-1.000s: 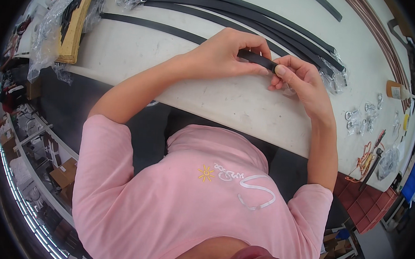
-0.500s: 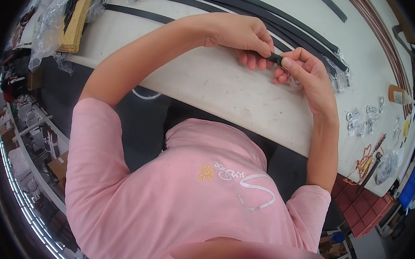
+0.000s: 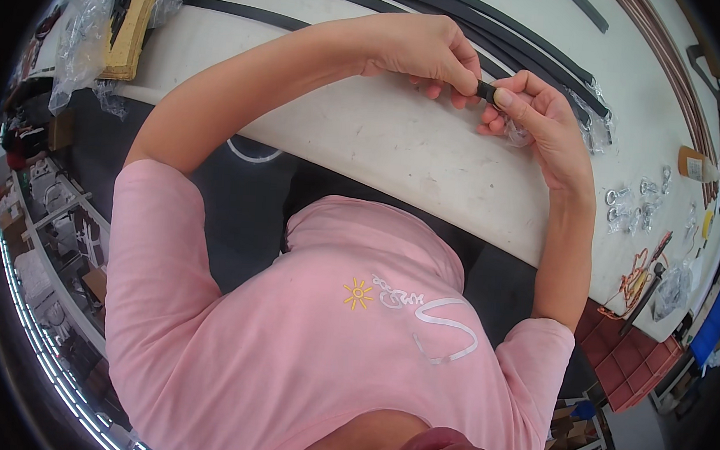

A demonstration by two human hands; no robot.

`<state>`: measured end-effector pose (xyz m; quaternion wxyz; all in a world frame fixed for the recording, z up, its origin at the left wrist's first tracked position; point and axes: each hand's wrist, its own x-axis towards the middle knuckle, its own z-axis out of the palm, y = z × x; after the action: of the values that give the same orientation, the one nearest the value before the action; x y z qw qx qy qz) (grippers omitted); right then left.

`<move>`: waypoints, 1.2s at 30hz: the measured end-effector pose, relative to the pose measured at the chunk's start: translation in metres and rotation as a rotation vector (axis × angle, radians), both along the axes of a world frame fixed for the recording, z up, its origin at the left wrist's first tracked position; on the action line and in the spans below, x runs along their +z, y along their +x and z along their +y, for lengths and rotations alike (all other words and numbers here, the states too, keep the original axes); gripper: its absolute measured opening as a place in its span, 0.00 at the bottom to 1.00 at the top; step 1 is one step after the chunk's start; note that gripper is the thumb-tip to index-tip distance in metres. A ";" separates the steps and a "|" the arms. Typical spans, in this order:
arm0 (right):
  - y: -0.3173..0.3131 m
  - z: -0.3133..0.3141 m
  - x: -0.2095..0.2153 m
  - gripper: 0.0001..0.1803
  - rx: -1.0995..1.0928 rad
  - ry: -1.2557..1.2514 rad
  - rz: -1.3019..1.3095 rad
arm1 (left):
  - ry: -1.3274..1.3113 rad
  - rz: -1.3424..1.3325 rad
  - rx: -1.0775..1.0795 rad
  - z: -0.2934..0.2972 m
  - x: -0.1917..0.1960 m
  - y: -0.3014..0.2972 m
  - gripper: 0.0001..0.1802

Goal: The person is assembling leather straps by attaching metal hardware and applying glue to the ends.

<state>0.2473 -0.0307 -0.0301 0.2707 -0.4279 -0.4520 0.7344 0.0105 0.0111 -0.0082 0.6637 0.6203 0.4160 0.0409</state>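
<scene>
Both hands meet above the pale table (image 3: 365, 147), toward its far side. Between them runs a short visible piece of black strap (image 3: 485, 91). My left hand (image 3: 427, 52) pinches one end of this piece with thumb and fingers. My right hand (image 3: 541, 119) grips the other end, its thumb pressed on top. A bit of clear plastic wrap (image 3: 516, 134) shows under the right fingers; what it covers is hidden. The rest of the held strap is mostly hidden by the hands.
Several long black straps (image 3: 519, 47) lie behind my hands, some ends wrapped in plastic. At right are bagged metal clasps (image 3: 625, 210), an orange-brown bottle (image 3: 691, 164), an orange cord (image 3: 635, 275) and a red crate (image 3: 620, 352). A yellow-edged wooden box (image 3: 132, 42) stands at left.
Both hands have shifted slightly up and to the right in the picture, still on the black strap. Less of the strap's left end shows beneath the left fingers.
</scene>
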 end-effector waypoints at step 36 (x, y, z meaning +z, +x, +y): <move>0.002 0.004 0.002 0.12 0.053 0.010 -0.029 | -0.047 -0.011 0.070 -0.005 -0.002 0.001 0.11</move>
<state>0.2495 -0.0270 -0.0284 0.2466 -0.4251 -0.4709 0.7326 0.0118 0.0061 -0.0098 0.6786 0.5894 0.4346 0.0576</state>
